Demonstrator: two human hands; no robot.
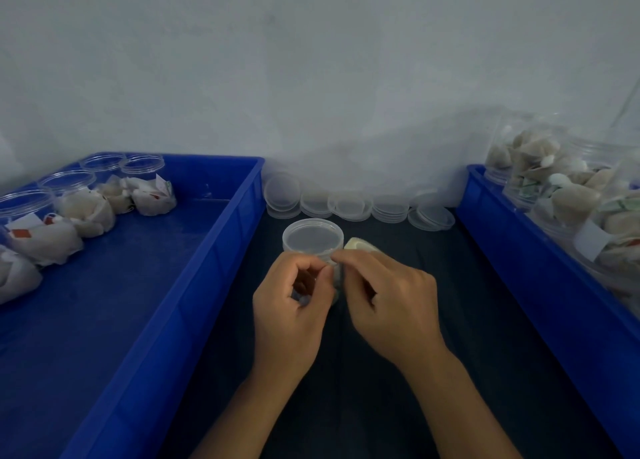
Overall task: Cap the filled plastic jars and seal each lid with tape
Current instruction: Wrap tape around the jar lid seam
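Note:
A clear plastic jar (312, 239) with its lid on stands on the dark table between two blue bins. My left hand (294, 299) has curled fingers at the jar's near side and pinches at its wall just below the lid. My right hand (384, 295) grips a roll of pale tape (360, 244) beside the jar on the right, with the fingertips meeting the left hand's at the jar's side. The jar's lower part is hidden behind both hands.
A row of spare clear lids (353, 204) leans against the wall behind the jar. The left blue bin (221, 250) holds open jars with white sachets (93, 209). The right blue bin (512, 250) carries filled jars (568, 188) stacked on their sides.

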